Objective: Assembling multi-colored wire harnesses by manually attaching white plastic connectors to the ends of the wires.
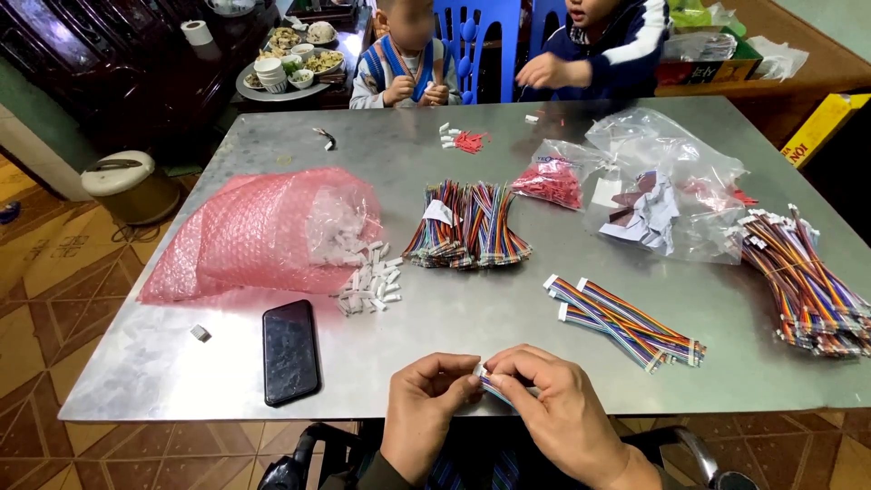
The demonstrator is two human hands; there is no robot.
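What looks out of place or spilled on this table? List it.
Small white connectors have spilled out of the pink bubble-wrap bag onto the metal table. One white piece lies alone near the black phone. Red bits are scattered at the far edge.
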